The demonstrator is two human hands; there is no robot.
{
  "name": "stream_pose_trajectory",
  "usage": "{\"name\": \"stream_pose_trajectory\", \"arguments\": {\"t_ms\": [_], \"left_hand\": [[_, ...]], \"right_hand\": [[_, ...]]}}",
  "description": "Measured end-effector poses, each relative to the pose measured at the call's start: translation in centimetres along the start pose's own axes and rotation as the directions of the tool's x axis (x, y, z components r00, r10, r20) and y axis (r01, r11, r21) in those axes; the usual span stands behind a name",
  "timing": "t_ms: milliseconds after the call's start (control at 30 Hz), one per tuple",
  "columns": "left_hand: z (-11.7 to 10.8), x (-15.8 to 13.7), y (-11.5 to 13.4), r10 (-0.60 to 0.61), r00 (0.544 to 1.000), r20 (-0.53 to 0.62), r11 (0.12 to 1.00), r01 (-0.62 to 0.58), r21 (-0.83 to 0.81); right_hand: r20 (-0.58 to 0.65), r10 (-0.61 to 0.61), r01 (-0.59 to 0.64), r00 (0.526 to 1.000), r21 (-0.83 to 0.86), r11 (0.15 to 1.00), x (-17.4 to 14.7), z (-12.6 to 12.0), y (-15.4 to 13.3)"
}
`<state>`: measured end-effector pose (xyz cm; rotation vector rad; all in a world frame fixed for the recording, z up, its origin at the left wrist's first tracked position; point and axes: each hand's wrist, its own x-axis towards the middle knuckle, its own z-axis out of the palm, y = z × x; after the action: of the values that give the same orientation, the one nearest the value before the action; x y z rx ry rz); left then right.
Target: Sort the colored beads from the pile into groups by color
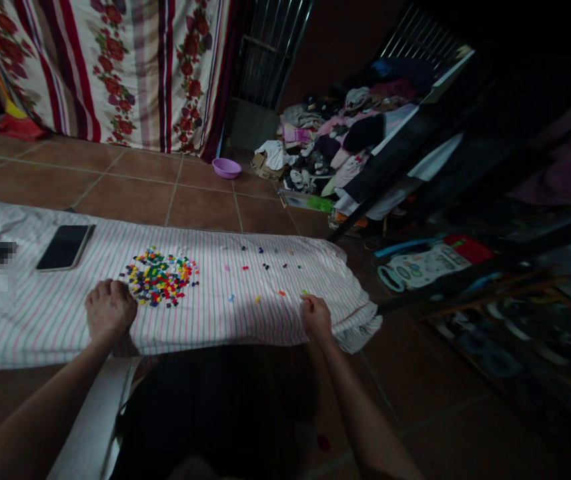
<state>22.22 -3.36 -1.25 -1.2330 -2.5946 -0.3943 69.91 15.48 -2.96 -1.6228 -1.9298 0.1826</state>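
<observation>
A heap of small, bead-like pieces (160, 277) in many colours lies on a striped cloth (205, 327). My left hand (110, 308) rests on the cloth at the heap's left edge, its fingers curled in; whatever they may hold is hidden. To the right, small groups of pieces sit apart in loose rows, among them red pieces (245, 268), a blue one (231, 298), a yellow one (258, 299) and an orange one (281, 293). At the row's right end my right hand (318, 318) is closed in a pinch at a light green piece (305, 292).
A dark-screened phone (65, 247) lies on the cloth's left part. Beyond it are a tiled floor (140, 183), a purple basin (226, 168) and a floral curtain (130, 73). Heaped clothes (335, 133) and a dark rack stand to the right.
</observation>
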Motion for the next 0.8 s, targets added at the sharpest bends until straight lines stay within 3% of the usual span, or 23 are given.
{"name": "stream_pose_trajectory", "arguments": {"t_ms": [367,800], "left_hand": [[0.2,0.0,-0.3,-0.004,1.0,-0.002,0.999,0.003,-0.032],[1.5,0.1,-0.9,0.0,1.0,0.0,0.997,0.0,-0.079]], "right_hand": [[0.087,-0.252,0.244,0.964,0.091,0.966,-3.3,2.9,-5.2],[0.155,-0.479,0.405,0.864,0.353,0.844,-4.5,7.7,-19.1]]}}
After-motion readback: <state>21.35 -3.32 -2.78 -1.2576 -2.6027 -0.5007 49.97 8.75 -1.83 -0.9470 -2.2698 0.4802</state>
